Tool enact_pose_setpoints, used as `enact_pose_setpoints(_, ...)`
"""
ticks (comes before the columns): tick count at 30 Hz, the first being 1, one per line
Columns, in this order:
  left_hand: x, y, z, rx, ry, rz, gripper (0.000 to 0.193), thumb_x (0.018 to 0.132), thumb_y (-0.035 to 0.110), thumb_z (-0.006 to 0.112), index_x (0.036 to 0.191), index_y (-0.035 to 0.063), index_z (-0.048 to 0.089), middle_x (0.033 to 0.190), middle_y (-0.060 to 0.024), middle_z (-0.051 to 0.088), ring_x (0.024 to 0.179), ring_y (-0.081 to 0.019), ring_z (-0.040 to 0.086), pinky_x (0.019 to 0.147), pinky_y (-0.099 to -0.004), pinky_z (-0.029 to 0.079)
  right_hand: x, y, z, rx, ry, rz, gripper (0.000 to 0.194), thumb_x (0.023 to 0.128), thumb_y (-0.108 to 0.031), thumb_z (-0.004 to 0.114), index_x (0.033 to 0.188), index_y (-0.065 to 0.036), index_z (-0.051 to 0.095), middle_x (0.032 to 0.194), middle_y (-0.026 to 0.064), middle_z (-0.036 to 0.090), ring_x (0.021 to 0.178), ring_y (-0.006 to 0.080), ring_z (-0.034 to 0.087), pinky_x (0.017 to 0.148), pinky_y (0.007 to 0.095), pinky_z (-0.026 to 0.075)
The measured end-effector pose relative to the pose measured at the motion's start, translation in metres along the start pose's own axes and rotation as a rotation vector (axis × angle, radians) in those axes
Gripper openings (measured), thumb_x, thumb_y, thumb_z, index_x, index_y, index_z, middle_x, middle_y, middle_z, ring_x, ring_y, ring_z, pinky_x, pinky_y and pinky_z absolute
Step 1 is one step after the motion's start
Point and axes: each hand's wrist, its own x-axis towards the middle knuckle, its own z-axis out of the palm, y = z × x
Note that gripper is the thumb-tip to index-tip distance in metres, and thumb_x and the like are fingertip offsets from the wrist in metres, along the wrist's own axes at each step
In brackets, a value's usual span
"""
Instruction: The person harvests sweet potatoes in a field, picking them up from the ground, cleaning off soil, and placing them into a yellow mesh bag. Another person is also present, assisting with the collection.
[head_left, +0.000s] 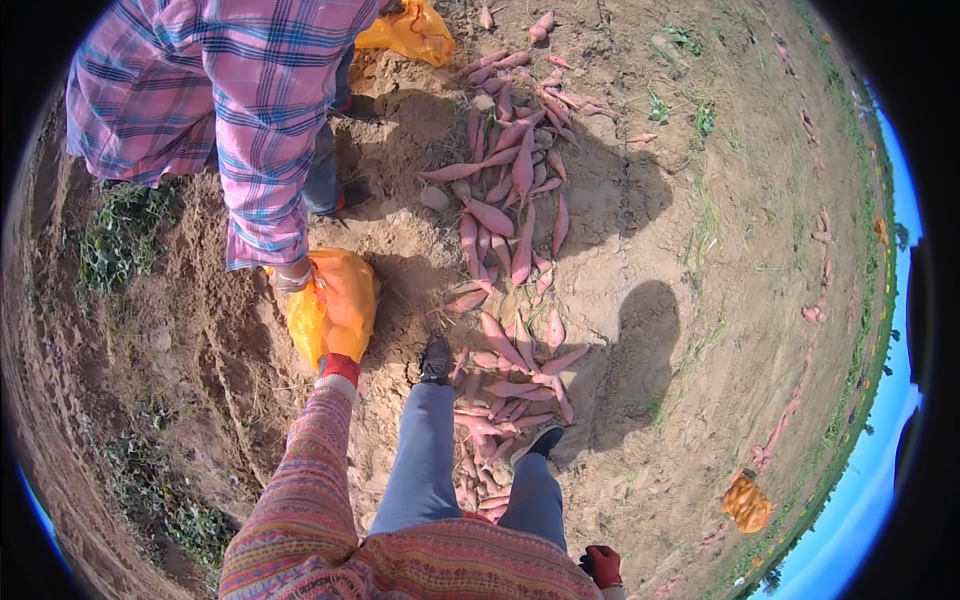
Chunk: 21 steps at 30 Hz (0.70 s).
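Note:
My left hand (340, 366), in a red glove, grips the near end of a filled orange mesh bag (349, 289); the bag hides most of its fingers. At the bag's far left side, a co-worker's gloved hand (291, 276) also holds the mesh. My right hand (602, 564), in a red and dark glove, hangs at the lower right, away from the bag. Nothing shows in it, and its fingers are too small to make out. Pink-skinned sweet potatoes (517, 375) lie heaped beside and between my feet.
A larger heap of sweet potatoes (521, 169) lies ahead, with stones among them. The co-worker in a plaid shirt (274, 112) stands at upper left. Another orange mesh bag (409, 34) is beyond; a filled one (747, 504) sits at right. Green vines (127, 232) grow at left.

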Motion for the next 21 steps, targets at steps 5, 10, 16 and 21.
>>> enact_pose_setpoints(5, -0.054, -0.072, 0.002, -0.06, 0.197, -0.007, 0.021, 0.087, 0.019, 0.059, 0.099, 0.0189, 0.076, 0.096, -0.0026, 0.075, 0.091, -0.0247, 0.072, 0.061, -0.0462, 0.054, -0.006, -0.077, 0.009, -0.01, -0.038, -0.199, 0.023, 0.087, -0.016, 0.066, 0.1, 0.003, 0.064, 0.075, 0.0155, 0.068, 0.053, 0.0222, 0.064, 0.045, 0.0325, 0.051)
enact_pose_setpoints(10, -0.085, -0.091, -0.051, 0.02, 0.436, 0.052, 0.018, 0.082, 0.016, 0.06, 0.088, 0.0163, 0.076, 0.086, -0.0056, 0.074, 0.079, -0.0264, 0.072, 0.058, -0.0459, 0.054, -0.018, -0.118, 0.014, -0.057, -0.054, -0.292, 0.023, 0.087, -0.018, 0.066, 0.1, 0.001, 0.066, 0.078, 0.0132, 0.068, 0.055, 0.0202, 0.064, 0.047, 0.0304, 0.05)
enact_pose_setpoints(16, -0.114, -0.115, -0.089, 0.039, 0.376, 0.205, 0.018, 0.079, 0.015, 0.06, 0.088, 0.0154, 0.076, 0.084, -0.0056, 0.074, 0.08, -0.0272, 0.072, 0.057, -0.0452, 0.053, -0.01, -0.158, 0.039, -0.098, -0.1, -0.283, 0.024, 0.087, -0.018, 0.066, 0.102, 0.001, 0.066, 0.078, 0.013, 0.068, 0.056, 0.0223, 0.066, 0.046, 0.0322, 0.051)
enact_pose_setpoints(21, -0.11, -0.151, -0.127, 0.032, 0.51, 0.282, 0.019, 0.079, 0.015, 0.06, 0.089, 0.0151, 0.076, 0.084, -0.0054, 0.074, 0.08, -0.027, 0.072, 0.057, -0.0451, 0.053, -0.002, -0.2, 0.069, 0.013, -0.183, -0.261, 0.024, 0.088, -0.017, 0.065, 0.104, 0.001, 0.064, 0.077, 0.013, 0.068, 0.055, 0.0225, 0.066, 0.043, 0.0325, 0.05)
